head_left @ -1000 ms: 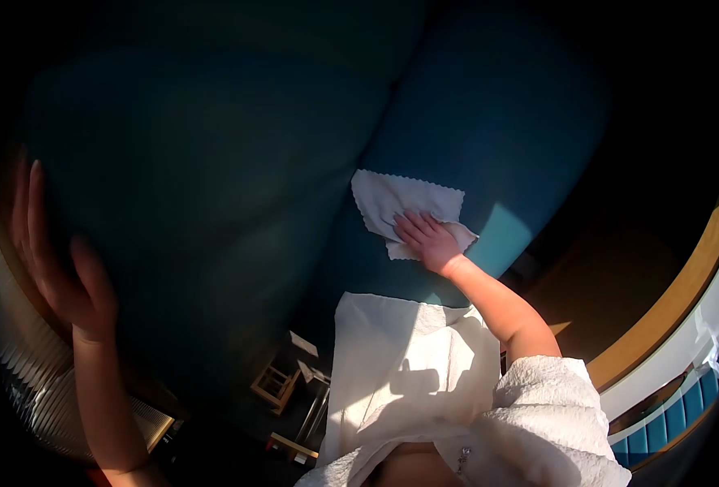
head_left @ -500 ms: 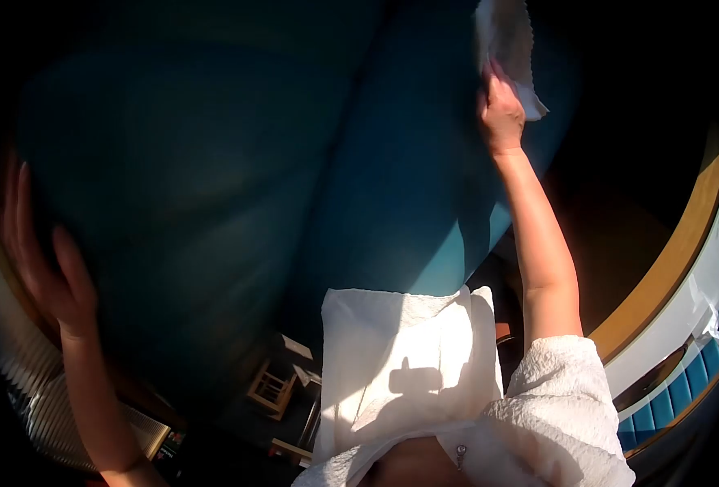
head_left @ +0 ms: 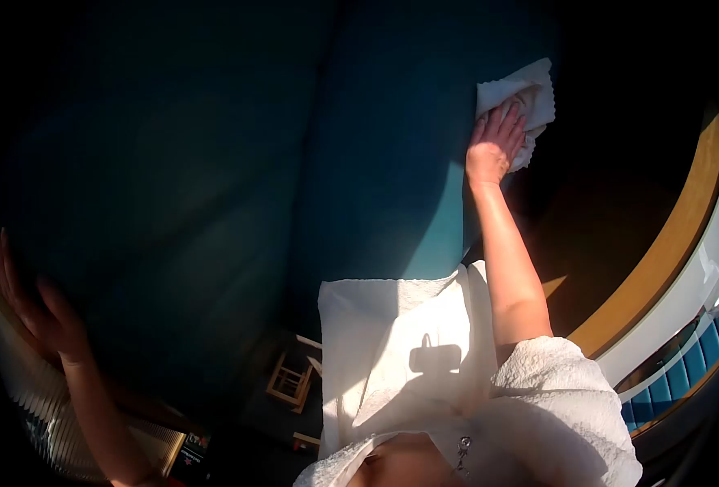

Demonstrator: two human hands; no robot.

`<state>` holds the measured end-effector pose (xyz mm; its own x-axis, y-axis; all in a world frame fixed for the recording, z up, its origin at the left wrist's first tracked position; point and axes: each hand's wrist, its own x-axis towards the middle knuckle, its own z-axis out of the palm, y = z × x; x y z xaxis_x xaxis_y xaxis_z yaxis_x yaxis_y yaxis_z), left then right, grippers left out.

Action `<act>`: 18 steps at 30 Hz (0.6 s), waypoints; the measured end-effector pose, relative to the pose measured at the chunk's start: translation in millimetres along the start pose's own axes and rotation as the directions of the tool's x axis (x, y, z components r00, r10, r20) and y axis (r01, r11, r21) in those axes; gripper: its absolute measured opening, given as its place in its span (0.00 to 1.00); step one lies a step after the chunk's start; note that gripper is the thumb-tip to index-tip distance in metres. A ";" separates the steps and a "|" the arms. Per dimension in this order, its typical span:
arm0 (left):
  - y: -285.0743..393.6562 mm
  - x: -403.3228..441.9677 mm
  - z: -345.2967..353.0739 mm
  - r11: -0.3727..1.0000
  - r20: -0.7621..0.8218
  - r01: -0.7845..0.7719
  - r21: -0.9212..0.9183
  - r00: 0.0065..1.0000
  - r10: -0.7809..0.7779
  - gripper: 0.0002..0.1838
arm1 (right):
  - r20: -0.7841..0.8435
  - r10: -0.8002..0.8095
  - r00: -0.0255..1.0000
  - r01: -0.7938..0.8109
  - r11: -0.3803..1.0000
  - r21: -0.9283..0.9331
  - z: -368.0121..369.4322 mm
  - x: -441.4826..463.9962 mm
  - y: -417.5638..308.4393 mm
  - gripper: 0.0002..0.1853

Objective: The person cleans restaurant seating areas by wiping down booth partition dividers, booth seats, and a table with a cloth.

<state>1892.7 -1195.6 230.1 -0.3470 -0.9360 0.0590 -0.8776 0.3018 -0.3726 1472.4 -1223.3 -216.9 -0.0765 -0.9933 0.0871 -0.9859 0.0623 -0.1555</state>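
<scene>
A white cleaning cloth [head_left: 522, 89] with a scalloped edge lies against the right edge of a large blue-green upholstered surface [head_left: 392, 162]. My right hand [head_left: 496, 146] presses on it with the fingers stretched along the fabric, and part of the cloth is hidden beneath them. At the far left, in shadow, my left hand [head_left: 43, 312] is open at the side of the upholstery, thumb apart from the fingers, holding nothing. Its fingertips are dim, and how firmly they touch cannot be made out.
A curved wooden edge [head_left: 660, 276] runs along the right, with blue ribbed upholstery [head_left: 676, 385] below it. Small wooden furniture [head_left: 290, 383] stands on the dark floor at lower middle. Ribbed panels [head_left: 43, 414] are at lower left. Sunlight falls on my white clothing [head_left: 408, 333].
My right hand has come down toward me with the cloth, which is now bunched and turned under the fingers. In the picture my left hand sits slightly lower, still open.
</scene>
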 end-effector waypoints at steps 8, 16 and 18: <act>7.2 9.7 -2.0 0.996 -0.060 -0.079 0.037 0.995 0.081 0.22 | 0.146 0.672 0.726 -0.637 0.578 0.510 -43.5 -75.6 97.6 0.22; -6.1 1.9 4.7 0.989 -0.124 -0.145 0.027 0.981 0.147 0.21 | -0.287 -0.015 0.958 0.029 0.999 0.046 30.4 97.7 0.8 0.20; -10.7 1.0 5.6 0.987 -0.106 -0.157 0.021 0.982 0.158 0.21 | -0.236 -0.183 0.954 0.192 0.981 0.015 42.6 83.7 -28.6 0.22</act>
<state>1903.6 -1200.8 229.0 -0.5148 -0.8517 0.0975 -0.8051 0.4412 -0.3964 1500.5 -1312.4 -247.1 0.0727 -0.9363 0.3436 -0.9799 -0.1312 -0.1502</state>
